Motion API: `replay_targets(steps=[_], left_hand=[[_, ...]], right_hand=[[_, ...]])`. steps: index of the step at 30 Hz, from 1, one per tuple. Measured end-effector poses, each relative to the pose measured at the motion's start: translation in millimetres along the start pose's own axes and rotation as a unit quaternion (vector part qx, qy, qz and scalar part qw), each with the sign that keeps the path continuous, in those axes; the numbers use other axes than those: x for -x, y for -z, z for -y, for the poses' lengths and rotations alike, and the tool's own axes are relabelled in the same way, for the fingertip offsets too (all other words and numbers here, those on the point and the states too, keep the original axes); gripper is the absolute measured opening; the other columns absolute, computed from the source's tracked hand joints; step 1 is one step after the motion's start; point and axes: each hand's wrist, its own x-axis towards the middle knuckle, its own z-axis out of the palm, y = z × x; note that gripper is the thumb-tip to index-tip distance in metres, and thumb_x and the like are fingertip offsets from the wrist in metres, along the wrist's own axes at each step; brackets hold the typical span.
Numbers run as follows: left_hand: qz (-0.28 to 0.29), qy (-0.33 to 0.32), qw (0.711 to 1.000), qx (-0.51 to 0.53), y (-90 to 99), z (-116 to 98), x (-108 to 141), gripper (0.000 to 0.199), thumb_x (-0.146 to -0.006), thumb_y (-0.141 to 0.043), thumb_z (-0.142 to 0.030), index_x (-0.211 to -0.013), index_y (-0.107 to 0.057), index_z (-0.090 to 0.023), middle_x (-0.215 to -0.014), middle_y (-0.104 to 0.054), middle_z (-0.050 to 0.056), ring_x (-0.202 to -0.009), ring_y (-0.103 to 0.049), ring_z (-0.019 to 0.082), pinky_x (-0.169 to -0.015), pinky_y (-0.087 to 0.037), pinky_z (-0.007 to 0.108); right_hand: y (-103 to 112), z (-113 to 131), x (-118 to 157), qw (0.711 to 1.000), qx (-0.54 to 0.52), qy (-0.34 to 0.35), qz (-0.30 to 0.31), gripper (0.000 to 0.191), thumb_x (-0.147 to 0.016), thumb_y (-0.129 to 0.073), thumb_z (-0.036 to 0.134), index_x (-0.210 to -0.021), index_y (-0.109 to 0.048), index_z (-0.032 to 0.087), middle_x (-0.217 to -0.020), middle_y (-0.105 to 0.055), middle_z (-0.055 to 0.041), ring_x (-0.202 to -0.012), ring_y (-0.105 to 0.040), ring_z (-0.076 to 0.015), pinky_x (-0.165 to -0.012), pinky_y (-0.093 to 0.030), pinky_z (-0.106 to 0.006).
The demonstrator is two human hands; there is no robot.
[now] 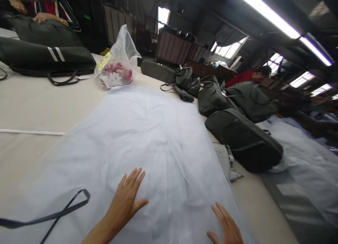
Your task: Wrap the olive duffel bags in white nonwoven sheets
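White sheet [150, 141] laid out mid-frame, creases remaining; left hand [125, 199] and right hand [227, 227], lower frame: fingers [139, 181] spread, empty.

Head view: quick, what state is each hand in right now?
Left hand: open, holding nothing, over the white sheet.
Right hand: open, holding nothing, near the sheet's right edge.

Right hand [227, 225] cut by bottom edge; yellow label [104, 61] illegible.

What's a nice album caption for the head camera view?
Left hand and right hand, both open, over a translucent white sheet, with dark zippered bags along the right.
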Motion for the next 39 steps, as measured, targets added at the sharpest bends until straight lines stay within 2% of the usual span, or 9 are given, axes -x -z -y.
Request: replay_targets(steps=[4,8,11,14,19,25,31,34,39], left_hand=[[0.009,0.006,1.0,-0.017,8.9,-27.2,99.0,0.102,-0.071,-0.074,-0.054,-0.153,-0.023,-0.023,-0.149,-0.047,0.01,-0.136,-0.044,0.031,-0.115,-0.027,0.046],[0.052,0.006,0.999,-0.008,20.9,-35.3,143.4,0.105,-0.067,-0.079,-0.052,-0.153,-0.023,-0.028,-0.153,-0.041,0.007,-0.14,-0.038,0.032,-0.118,-0.022,0.05],[0.138,0.034,0.99,0.01,25.0,-37.8,150.4,0.103,-0.064,-0.081,-0.05,-0.151,-0.03,-0.028,-0.154,-0.038,0.009,-0.142,-0.035,0.035,-0.117,-0.022,0.056],[0.249,0.068,0.966,0.026,32.1,-45.1,145.2,0.108,-0.058,-0.085,-0.05,-0.15,-0.034,-0.025,-0.156,-0.032,0.012,-0.144,-0.028,0.037,-0.118,-0.018,0.061],[0.314,0.068,0.945,0.057,44.2,-65.0,140.6,0.117,-0.054,-0.085,-0.046,-0.153,-0.025,-0.024,-0.16,-0.018,0.012,-0.148,-0.014,0.037,-0.119,-0.009,0.061],[0.345,0.003,0.931,0.121,27.9,-74.5,142.4,0.075,-0.068,-0.072,-0.027,-0.14,-0.049,-0.023,-0.157,-0.031,0.011,-0.147,-0.023,0.033,-0.12,-0.012,0.059],[0.279,0.017,0.95,0.142,8.7,-64.8,145.2,0.041,-0.064,-0.063,-0.006,-0.099,-0.066,-0.025,-0.142,-0.056,0.002,-0.137,-0.044,0.026,-0.12,-0.025,0.049],[0.192,0.049,0.965,0.173,2.7,-57.4,151.1,0.03,-0.068,-0.063,-0.008,-0.092,-0.066,-0.026,-0.121,-0.07,0.001,-0.121,-0.06,0.023,-0.114,-0.038,0.04],[0.055,0.095,0.95,0.292,20.8,-49.9,147.3,0.012,-0.085,-0.06,-0.03,-0.095,-0.066,-0.026,-0.11,-0.073,0.004,-0.105,-0.066,0.02,-0.095,-0.052,0.027]], right_hand=[[-1.7,22.1,-1.5,0.996,0.019,-0.035,-0.079,0.058,-0.088,-0.055,0.057,-0.133,-0.051,0.019,-0.127,-0.061,-0.0157,-0.116,-0.06,-0.0329,-0.091,-0.052,-0.048],[-0.8,73.2,-17.1,0.995,-0.09,-0.036,-0.023,0.03,-0.091,-0.056,0.046,-0.105,-0.064,0.022,-0.097,-0.069,-0.0086,-0.092,-0.066,-0.0247,-0.083,-0.054,-0.039],[-6.4,112.4,-24.5,0.982,-0.151,-0.109,0.042,0.023,-0.086,-0.062,0.04,-0.096,-0.065,0.02,-0.089,-0.069,-0.0066,-0.083,-0.066,-0.0227,-0.077,-0.054,-0.036],[-15.0,139.5,-23.9,0.965,-0.177,-0.161,0.106,0.036,-0.071,-0.074,0.036,-0.101,-0.065,0.018,-0.101,-0.07,-0.0086,-0.096,-0.066,-0.0261,-0.088,-0.052,-0.037],[-23.6,144.8,11.1,0.962,-0.176,-0.156,0.137,0.066,-0.055,-0.079,0.025,-0.117,-0.061,0.014,-0.126,-0.061,-0.0142,-0.12,-0.056,-0.0311,-0.105,-0.043,-0.039],[-25.8,115.1,45.2,0.976,-0.145,-0.119,0.114,0.005,-0.078,-0.057,0.024,-0.074,-0.06,0.022,-0.09,-0.068,-0.0064,-0.092,-0.065,-0.0239,-0.088,-0.049,-0.035],[-19.1,116.4,33.2,0.968,-0.14,-0.13,0.162,0.012,-0.077,-0.059,0.026,-0.087,-0.063,0.021,-0.098,-0.069,-0.007,-0.096,-0.064,-0.0226,-0.089,-0.047,-0.032],[-27.9,112.9,41.2,0.96,-0.111,-0.139,0.217,0.045,-0.06,-0.07,0.017,-0.105,-0.065,0.02,-0.12,-0.065,-0.0107,-0.115,-0.058,-0.0278,-0.1,-0.043,-0.035],[-36.7,95.2,45.2,0.962,-0.124,-0.086,0.226,0.019,-0.068,-0.056,0.004,-0.073,-0.065,0.02,-0.11,-0.07,-0.008,-0.108,-0.062,-0.0225,-0.098,-0.043,-0.03]])
